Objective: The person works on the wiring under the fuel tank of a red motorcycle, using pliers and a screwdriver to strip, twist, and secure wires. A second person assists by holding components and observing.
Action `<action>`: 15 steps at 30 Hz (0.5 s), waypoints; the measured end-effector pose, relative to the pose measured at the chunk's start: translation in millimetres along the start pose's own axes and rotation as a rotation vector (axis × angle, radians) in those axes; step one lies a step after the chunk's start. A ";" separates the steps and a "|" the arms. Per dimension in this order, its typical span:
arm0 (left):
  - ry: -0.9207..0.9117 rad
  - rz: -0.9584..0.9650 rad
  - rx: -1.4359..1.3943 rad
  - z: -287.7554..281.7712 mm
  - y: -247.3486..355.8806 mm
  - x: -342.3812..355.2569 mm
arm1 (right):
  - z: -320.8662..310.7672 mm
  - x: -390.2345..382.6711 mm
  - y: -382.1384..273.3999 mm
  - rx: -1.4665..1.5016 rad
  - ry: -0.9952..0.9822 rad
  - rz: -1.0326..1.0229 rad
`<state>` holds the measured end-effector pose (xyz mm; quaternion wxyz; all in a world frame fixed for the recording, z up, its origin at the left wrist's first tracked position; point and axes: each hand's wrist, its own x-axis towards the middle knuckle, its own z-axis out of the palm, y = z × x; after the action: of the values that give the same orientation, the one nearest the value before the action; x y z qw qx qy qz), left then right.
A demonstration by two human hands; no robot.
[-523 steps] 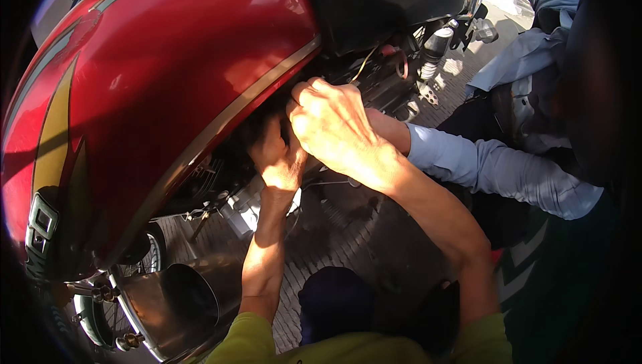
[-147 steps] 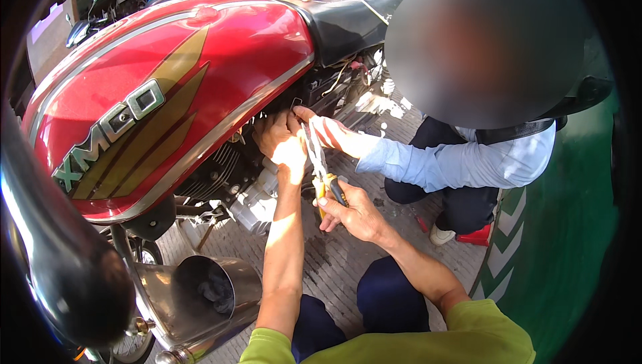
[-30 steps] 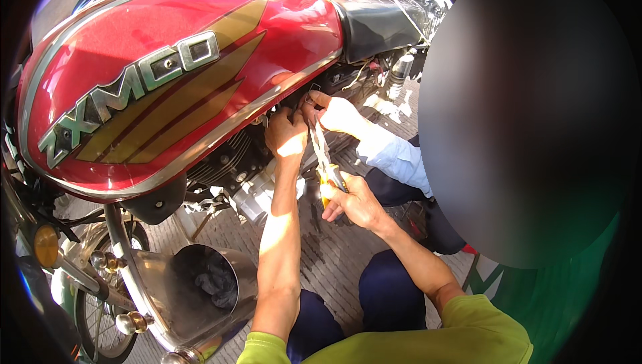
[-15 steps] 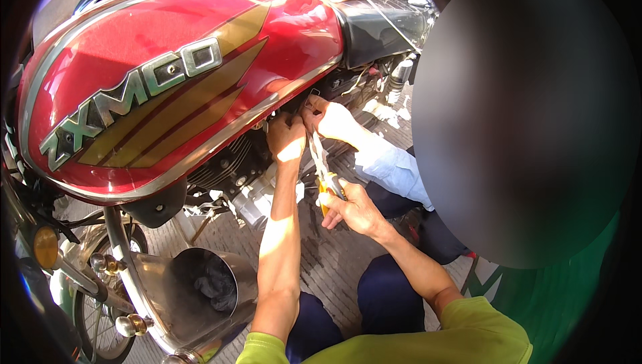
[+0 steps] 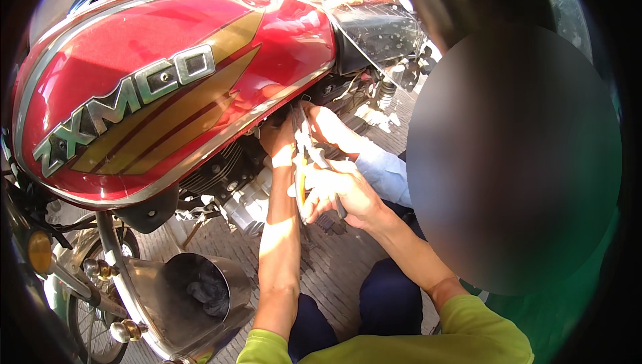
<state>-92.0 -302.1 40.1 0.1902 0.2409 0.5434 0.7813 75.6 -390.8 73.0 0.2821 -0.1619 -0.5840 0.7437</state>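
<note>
My right hand (image 5: 344,193) is wrapped round the yellow and grey handles of a pair of pliers (image 5: 303,138). The handles are spread, and the jaws point up under the rear of the red fuel tank (image 5: 144,50) of a motorcycle. Beside the jaws my left hand (image 5: 277,140) reaches into the shadow below the tank edge. Its fingers look curled in, but what they hold is hidden. Another person's hand (image 5: 328,125), coming from a light blue sleeve (image 5: 384,173), works at the same spot just right of the pliers.
Left of my arm are the finned engine (image 5: 224,170) and a metal crash bar (image 5: 137,277). A metal cylinder (image 5: 237,287) with dark crumpled stuff inside stands low left. Behind the tank lies the black seat (image 5: 378,33). A person leans in close on my right.
My right hand and the pliers have moved up and left, so the jaws now reach between my left hand and the other person's hand. The view has shifted slightly.
</note>
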 end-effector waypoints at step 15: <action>-0.036 0.068 0.079 -13.0 7.2 17.9 | 29.6 -30.8 6.6 0.049 -0.037 0.126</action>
<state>-114.4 -304.4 46.1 0.1636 0.2807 0.5619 0.7608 81.5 -433.7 71.8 0.2276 -0.1776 -0.5593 0.7770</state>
